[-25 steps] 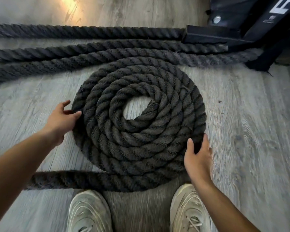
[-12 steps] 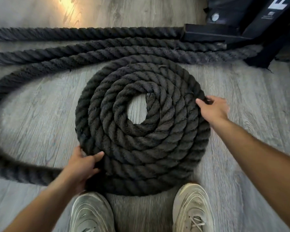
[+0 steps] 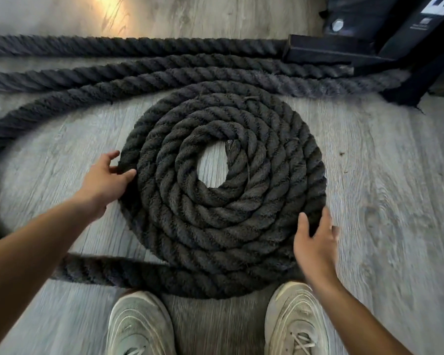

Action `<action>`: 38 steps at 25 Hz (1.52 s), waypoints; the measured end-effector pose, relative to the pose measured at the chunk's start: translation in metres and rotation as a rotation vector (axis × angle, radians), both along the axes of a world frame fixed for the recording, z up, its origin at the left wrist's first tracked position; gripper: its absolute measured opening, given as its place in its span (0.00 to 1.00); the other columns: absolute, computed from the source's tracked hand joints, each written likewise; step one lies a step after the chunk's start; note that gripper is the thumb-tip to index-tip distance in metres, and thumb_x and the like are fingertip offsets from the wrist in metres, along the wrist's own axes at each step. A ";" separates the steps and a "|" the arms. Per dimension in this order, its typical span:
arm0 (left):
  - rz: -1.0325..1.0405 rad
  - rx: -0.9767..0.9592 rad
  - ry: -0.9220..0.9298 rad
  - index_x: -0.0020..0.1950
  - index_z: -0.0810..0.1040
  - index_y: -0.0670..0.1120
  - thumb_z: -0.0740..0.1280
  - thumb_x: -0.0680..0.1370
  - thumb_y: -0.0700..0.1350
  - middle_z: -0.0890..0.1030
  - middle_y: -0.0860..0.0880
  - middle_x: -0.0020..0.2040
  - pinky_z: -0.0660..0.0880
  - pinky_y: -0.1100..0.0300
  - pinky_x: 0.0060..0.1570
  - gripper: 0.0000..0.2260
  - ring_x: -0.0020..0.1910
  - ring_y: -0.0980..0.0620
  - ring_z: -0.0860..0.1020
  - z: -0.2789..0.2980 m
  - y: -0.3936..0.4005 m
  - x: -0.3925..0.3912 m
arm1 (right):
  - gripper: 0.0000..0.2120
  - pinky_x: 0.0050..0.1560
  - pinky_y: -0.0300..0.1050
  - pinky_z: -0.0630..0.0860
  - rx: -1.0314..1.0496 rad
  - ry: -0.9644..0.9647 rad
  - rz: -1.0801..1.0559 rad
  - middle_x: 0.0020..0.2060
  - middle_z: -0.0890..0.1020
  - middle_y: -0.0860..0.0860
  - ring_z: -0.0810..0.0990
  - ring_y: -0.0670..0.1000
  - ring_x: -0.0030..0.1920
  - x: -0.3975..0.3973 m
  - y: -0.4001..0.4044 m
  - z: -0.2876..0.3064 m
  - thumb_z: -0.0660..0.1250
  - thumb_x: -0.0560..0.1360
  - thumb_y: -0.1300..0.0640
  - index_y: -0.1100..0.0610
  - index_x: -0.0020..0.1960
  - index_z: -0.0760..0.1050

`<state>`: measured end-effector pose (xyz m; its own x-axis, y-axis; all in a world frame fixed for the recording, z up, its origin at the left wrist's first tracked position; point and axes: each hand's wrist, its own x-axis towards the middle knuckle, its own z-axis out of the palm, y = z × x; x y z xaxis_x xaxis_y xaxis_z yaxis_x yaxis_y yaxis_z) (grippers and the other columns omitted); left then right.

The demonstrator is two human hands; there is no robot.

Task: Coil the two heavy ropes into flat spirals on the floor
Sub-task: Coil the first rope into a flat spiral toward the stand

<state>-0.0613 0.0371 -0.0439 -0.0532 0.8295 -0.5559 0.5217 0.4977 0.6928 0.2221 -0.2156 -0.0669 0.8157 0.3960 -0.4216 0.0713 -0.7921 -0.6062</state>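
Note:
A thick dark rope lies wound in a flat spiral [image 3: 223, 206] on the grey wood floor in front of me, with a small gap of floor at its centre. Its loose tail [image 3: 26, 116] sweeps from the coil's near edge round the left and up to the far side. My left hand [image 3: 104, 179] touches the coil's left rim with spread fingers. My right hand [image 3: 314, 243] is at the lower right rim, fingers straight against the outer turn. Straight runs of rope [image 3: 139, 46] lie across the floor beyond the coil.
A black metal frame base [image 3: 344, 47] with a bolt stands at the far right, with the ropes running to it. My two pale shoes [image 3: 141, 326] stand just below the coil. Bare floor [image 3: 385, 188] stretches to the right.
The coil has turned. My left hand went from the lower left rim up to the left rim, and my right hand dropped from the upper right rim to the lower right. The tail drew closer.

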 end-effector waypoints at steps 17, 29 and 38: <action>0.132 -0.077 0.007 0.75 0.58 0.64 0.78 0.65 0.49 0.75 0.44 0.66 0.79 0.47 0.57 0.45 0.58 0.44 0.79 -0.018 -0.083 -0.007 | 0.22 0.55 0.47 0.73 0.034 -0.153 0.154 0.61 0.79 0.56 0.78 0.60 0.62 0.099 0.094 -0.005 0.62 0.80 0.41 0.51 0.68 0.76; -0.116 0.033 0.131 0.82 0.54 0.56 0.68 0.80 0.39 0.74 0.42 0.71 0.72 0.49 0.67 0.36 0.63 0.44 0.76 0.011 -0.026 -0.008 | 0.29 0.71 0.55 0.65 -0.008 -0.023 0.107 0.77 0.62 0.56 0.64 0.60 0.75 0.052 0.022 -0.001 0.60 0.83 0.47 0.41 0.81 0.54; -0.108 -0.077 0.085 0.74 0.60 0.71 0.75 0.74 0.49 0.78 0.47 0.62 0.82 0.44 0.54 0.36 0.47 0.47 0.83 -0.006 -0.112 -0.009 | 0.24 0.64 0.51 0.75 0.023 -0.159 0.149 0.59 0.83 0.53 0.80 0.57 0.61 0.129 0.111 -0.001 0.69 0.75 0.40 0.51 0.66 0.78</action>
